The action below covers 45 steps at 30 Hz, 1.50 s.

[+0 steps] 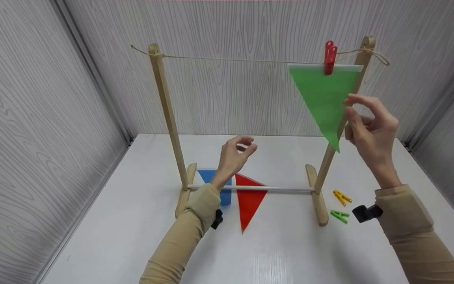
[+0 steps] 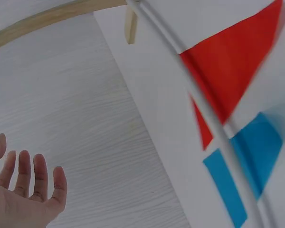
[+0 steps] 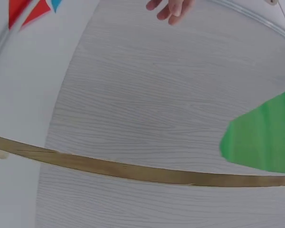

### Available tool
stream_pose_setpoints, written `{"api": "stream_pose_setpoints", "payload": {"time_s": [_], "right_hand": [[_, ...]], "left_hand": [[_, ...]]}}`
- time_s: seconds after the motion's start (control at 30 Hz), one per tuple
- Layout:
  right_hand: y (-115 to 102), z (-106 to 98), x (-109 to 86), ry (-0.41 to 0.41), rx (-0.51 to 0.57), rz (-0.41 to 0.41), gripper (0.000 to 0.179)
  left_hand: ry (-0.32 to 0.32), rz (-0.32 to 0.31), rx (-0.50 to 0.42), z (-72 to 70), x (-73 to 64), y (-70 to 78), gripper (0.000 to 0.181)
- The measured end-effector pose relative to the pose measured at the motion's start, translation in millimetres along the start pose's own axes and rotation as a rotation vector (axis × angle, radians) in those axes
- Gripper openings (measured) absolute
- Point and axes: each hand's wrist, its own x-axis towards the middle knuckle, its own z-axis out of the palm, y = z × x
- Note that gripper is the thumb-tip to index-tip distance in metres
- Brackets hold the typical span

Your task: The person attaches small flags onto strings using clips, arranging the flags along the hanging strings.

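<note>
A green triangular pennant (image 1: 323, 98) hangs point down from a string (image 1: 227, 60), and a red clothespin (image 1: 330, 59) clips its white top edge. Just beside the pennant's right edge is my right hand (image 1: 373, 130), its thumb and index finger curved with a small gap between them. Whether the fingertips touch the pennant cannot be told. My left hand (image 1: 233, 156) hovers lower, in the middle of the frame, its fingers loosely bent around nothing. In the left wrist view the left hand's fingers (image 2: 40, 178) are spread apart. The right hand is mostly outside the right wrist view.
The string runs between two wooden posts (image 1: 168, 114) joined low down by a white rod (image 1: 286, 189). On the white table (image 1: 274, 252) lie a red pennant (image 1: 250, 205) and a blue one (image 1: 226, 197), partly behind the left arm. A yellow clothespin (image 1: 342, 197) and a green clothespin (image 1: 340, 215) lie at right.
</note>
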Motion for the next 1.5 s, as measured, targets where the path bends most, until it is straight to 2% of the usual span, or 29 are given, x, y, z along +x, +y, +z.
{"api": "stream_pose_setpoints", "payload": {"time_s": [0.13, 0.27, 0.5, 0.7, 0.8, 0.97, 1.13, 1.3, 1.5], "right_hand": [[22.0, -12.4, -32.7, 0.026, 0.001, 0.087, 0.026], [40.7, -22.9, -66.0, 0.049, -0.028, 0.198, 0.026], [58.3, -37.2, -112.5, 0.103, -0.116, 0.432, 0.024], [70.6, -52.1, -142.7, 0.102, -0.21, 0.626, 0.024], [75.4, -62.7, -156.0, 0.071, -0.252, 0.736, 0.024], [81.3, -83.3, -174.3, -0.019, -0.301, 0.916, 0.021], [85.1, -98.5, -184.4, -0.072, -0.32, 1.035, 0.023], [87.8, -104.2, -190.8, -0.099, -0.347, 1.116, 0.039], [92.7, -107.3, -194.4, -0.165, -0.4, 1.255, 0.053]], "left_hand": [[0.006, -0.067, 0.035, 2.3, -16.4, -29.1, 0.027], [-0.012, -0.142, 0.094, 7.0, -32.6, -47.5, 0.027], [-0.079, -0.222, 0.244, 11.9, -53.5, -66.7, 0.028], [-0.072, -0.262, 0.308, 11.8, -64.1, -82.0, 0.026], [-0.067, -0.274, 0.318, 12.5, -69.0, -87.7, 0.024], [-0.078, -0.292, 0.324, 14.0, -73.9, -90.9, 0.024], [-0.097, -0.31, 0.33, 15.1, -77.2, -91.5, 0.025], [-0.117, -0.348, 0.363, 17.8, -77.3, -92.0, 0.025], [-0.147, -0.327, 0.443, 22.3, -77.0, -93.2, 0.018]]}}
